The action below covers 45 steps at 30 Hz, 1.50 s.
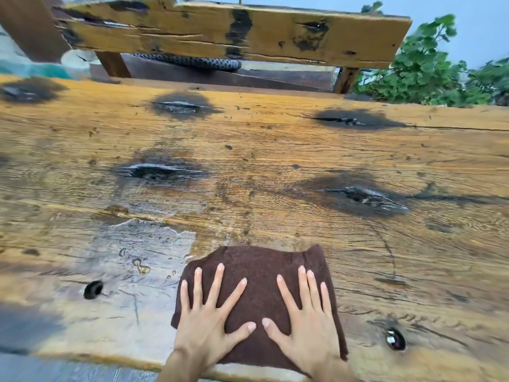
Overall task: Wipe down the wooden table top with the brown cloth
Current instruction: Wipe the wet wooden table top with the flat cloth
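Note:
A folded brown cloth lies flat on the wooden table top near its front edge. My left hand presses on the cloth's left half with fingers spread and straight. My right hand presses on its right half the same way, thumbs pointing toward each other. A wet, shiny patch covers the wood just left of the cloth.
The table top has several dark knots and cracks, such as one knot at right and a small hole at front left. A wooden bench backrest stands beyond the far edge. Green plants grow at back right.

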Tool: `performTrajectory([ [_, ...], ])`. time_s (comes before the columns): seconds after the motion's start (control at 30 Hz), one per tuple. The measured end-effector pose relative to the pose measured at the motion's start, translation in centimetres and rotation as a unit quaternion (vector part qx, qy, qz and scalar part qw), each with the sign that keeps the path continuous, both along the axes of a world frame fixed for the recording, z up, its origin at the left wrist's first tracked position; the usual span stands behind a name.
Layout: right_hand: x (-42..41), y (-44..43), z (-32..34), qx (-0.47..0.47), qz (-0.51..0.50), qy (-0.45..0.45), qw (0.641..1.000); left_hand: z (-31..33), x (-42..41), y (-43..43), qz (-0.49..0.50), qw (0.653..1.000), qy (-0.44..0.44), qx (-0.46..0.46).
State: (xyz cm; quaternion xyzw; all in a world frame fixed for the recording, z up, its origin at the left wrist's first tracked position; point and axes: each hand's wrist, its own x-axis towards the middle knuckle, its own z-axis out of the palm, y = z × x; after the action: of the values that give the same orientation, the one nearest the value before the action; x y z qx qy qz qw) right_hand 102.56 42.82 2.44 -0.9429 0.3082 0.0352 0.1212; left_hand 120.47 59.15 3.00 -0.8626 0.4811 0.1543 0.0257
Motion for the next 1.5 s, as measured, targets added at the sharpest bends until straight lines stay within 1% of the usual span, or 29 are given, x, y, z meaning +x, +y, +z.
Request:
performTrajectory([
  [0.3, 2.0, -1.0, -1.0, -0.033, -0.039, -0.01, 0.999, -1.4, -0.7, -2.4, 0.047, 0.997, -0.014, -0.059],
  [0.47, 2.8, -0.8, -1.6, -0.043, -0.057, -0.025, 0.997, -1.8, 0.2, -3.5, 0.117, 0.99, -0.012, -0.077],
  [0.57, 3.7, -1.5, -1.7, -0.034, -0.067, -0.023, 0.997, -1.9, 1.7, -4.4, 0.137, 0.988, -0.01, -0.072],
  [0.73, 5.9, -3.1, -1.6, -0.031, -0.084, -0.025, 0.996, -2.2, 3.9, -5.4, 0.105, 0.992, -0.033, -0.068],
  [0.9, 8.4, -5.7, -1.6, -0.023, -0.093, -0.011, 0.995, -2.3, 6.5, -7.8, 0.097, 0.993, -0.03, -0.063],
  [1.07, 12.6, -9.5, -1.8, -0.019, -0.102, -0.012, 0.995, -2.6, 10.7, -11.7, 0.097, 0.993, -0.028, -0.068],
  [1.33, 20.2, -17.0, -1.5, 0.009, -0.099, 0.036, 0.994, -3.1, 18.6, -19.6, 0.088, 0.992, -0.026, -0.091],
  [1.5, 24.3, -20.9, -1.7, -0.004, -0.102, 0.019, 0.995, -3.0, 22.7, -23.9, 0.089, 0.992, -0.029, -0.084],
])
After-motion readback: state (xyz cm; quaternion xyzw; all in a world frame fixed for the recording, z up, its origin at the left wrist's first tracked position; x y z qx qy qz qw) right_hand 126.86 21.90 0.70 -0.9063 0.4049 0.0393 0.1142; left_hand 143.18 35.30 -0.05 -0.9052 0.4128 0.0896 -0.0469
